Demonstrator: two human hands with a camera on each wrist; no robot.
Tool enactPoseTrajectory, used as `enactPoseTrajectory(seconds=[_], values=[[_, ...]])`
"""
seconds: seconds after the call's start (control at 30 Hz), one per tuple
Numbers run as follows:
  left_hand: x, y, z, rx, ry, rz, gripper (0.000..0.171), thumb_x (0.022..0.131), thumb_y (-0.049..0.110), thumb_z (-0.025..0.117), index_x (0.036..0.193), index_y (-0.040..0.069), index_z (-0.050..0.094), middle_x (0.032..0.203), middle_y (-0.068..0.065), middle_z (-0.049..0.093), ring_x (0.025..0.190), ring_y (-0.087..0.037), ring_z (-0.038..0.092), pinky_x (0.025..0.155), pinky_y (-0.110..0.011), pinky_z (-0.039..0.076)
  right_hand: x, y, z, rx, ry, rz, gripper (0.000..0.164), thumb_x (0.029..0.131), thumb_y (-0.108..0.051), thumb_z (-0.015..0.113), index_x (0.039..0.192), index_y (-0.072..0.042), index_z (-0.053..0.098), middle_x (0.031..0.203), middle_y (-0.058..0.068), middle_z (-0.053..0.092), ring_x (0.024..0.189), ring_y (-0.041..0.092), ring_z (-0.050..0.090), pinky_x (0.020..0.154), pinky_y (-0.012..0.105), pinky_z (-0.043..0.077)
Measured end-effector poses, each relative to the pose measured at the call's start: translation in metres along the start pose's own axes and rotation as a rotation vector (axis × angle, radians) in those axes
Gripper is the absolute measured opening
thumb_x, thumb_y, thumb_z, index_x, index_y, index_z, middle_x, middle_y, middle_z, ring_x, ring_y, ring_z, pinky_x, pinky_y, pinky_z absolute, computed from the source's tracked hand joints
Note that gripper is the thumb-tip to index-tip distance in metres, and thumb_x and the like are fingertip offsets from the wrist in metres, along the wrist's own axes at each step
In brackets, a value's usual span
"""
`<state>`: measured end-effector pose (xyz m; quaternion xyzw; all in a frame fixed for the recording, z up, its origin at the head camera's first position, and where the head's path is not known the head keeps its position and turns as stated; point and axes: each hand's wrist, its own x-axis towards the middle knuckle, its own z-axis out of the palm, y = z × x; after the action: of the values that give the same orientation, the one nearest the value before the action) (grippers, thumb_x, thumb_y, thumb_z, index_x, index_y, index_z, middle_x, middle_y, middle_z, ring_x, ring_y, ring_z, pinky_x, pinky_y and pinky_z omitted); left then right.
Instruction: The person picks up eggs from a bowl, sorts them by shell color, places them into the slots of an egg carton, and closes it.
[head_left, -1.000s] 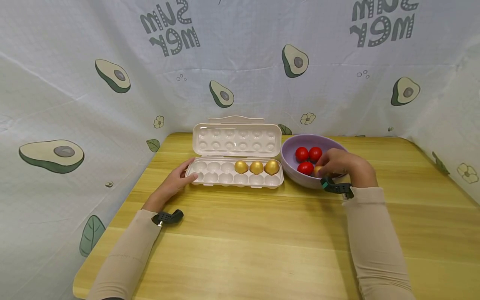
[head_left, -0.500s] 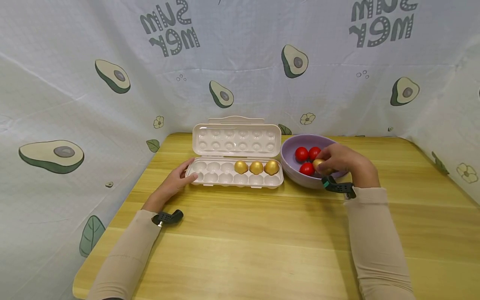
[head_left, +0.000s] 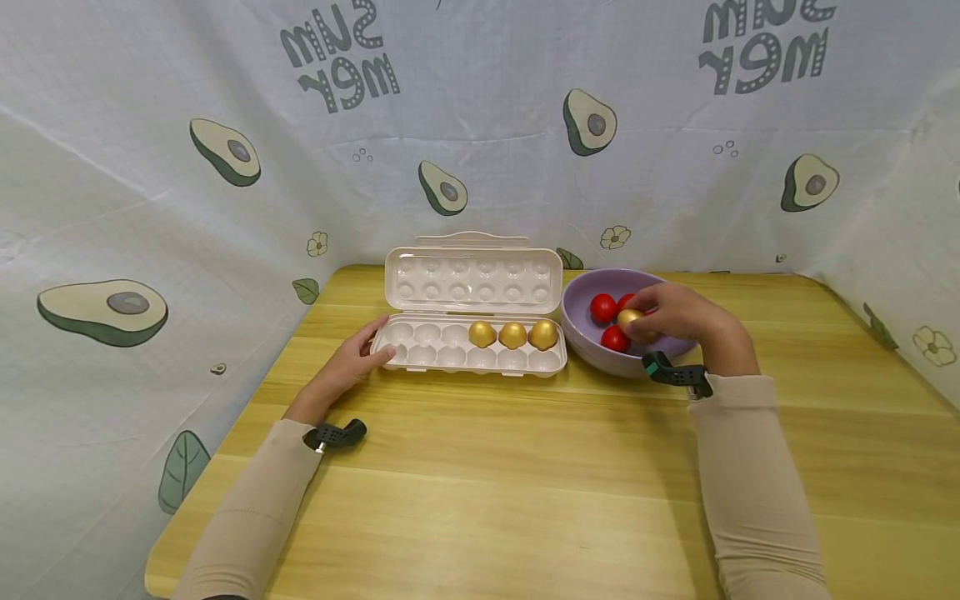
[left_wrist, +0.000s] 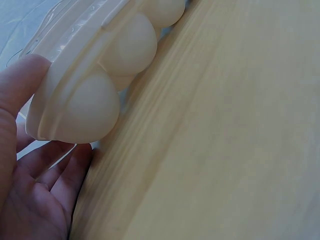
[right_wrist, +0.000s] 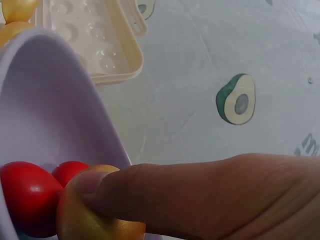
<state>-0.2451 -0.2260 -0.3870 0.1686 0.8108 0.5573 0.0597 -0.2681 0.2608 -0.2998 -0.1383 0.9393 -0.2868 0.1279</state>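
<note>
A cream plastic egg tray [head_left: 480, 360] lies with its lid [head_left: 474, 279] tipped back. Three gold eggs [head_left: 513, 336] fill the right end of its back row. My left hand [head_left: 341, 371] holds the tray's left end; in the left wrist view, the thumb is over the rim and the fingers [left_wrist: 70, 170] are low at the end. Inside the purple bowl [head_left: 585, 346], my right hand [head_left: 693, 325] pinches another gold egg [head_left: 631, 320]. The thumb lies across that egg in the right wrist view. Red eggs [head_left: 603, 308] sit around it, one partly hidden.
The bowl stands close against the tray's right end. Both are near the back of the wooden table [head_left: 495, 483], before a hanging cloth [head_left: 510, 142] printed with avocados. More cloth hangs along the left and right sides.
The right hand has drawn the gold egg up and leftward among the red eggs, so more of it shows. One red egg has shifted slightly. The left hand and tray have stayed still.
</note>
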Motion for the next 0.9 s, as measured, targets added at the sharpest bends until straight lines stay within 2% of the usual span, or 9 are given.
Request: enactPoseTrajectory(seconds=[0.3, 0.53, 0.77, 0.9], values=[[0.0, 0.0, 0.0, 0.01, 0.003, -0.003, 0.066, 0.091, 0.017, 0.054, 0.144, 0.006, 0.017, 0.148, -0.013, 0.014, 0.134, -0.028, 0.017, 0.107, -0.043, 0.016, 0.005, -0.007, 0.005, -0.026, 0.035, -0.029, 0.026, 0.081, -0.022, 0.065, 0.103, -0.009, 0.063, 0.093, 0.01, 0.058, 0.079, 0.025, 0.053, 0.068, 0.036, 0.047], [0.0, 0.001, 0.0, 0.013, 0.013, -0.01, 0.065, 0.091, 0.018, 0.055, 0.144, 0.007, 0.019, 0.148, -0.012, 0.016, 0.134, -0.026, 0.017, 0.108, -0.042, 0.016, 0.006, -0.013, 0.007, 0.022, 0.034, -0.056, 0.027, 0.081, -0.024, 0.066, 0.103, -0.008, 0.063, 0.091, 0.01, 0.059, 0.077, 0.025, 0.053, 0.068, 0.039, 0.048], [0.0, 0.002, 0.0, 0.02, 0.014, -0.01, 0.066, 0.091, 0.018, 0.055, 0.144, 0.006, 0.019, 0.148, -0.012, 0.016, 0.134, -0.027, 0.017, 0.108, -0.043, 0.016, 0.008, -0.022, 0.01, 0.012, 0.11, -0.118, 0.025, 0.081, -0.026, 0.067, 0.099, -0.009, 0.064, 0.084, 0.009, 0.059, 0.074, 0.027, 0.052, 0.061, 0.037, 0.045], [-0.001, 0.002, 0.001, 0.017, 0.013, -0.011, 0.066, 0.091, 0.018, 0.055, 0.144, 0.007, 0.018, 0.148, -0.012, 0.016, 0.133, -0.027, 0.018, 0.107, -0.043, 0.016, 0.01, -0.024, 0.011, 0.015, 0.156, -0.121, 0.029, 0.08, -0.032, 0.067, 0.1, -0.011, 0.063, 0.089, 0.007, 0.06, 0.079, 0.023, 0.051, 0.065, 0.034, 0.043]])
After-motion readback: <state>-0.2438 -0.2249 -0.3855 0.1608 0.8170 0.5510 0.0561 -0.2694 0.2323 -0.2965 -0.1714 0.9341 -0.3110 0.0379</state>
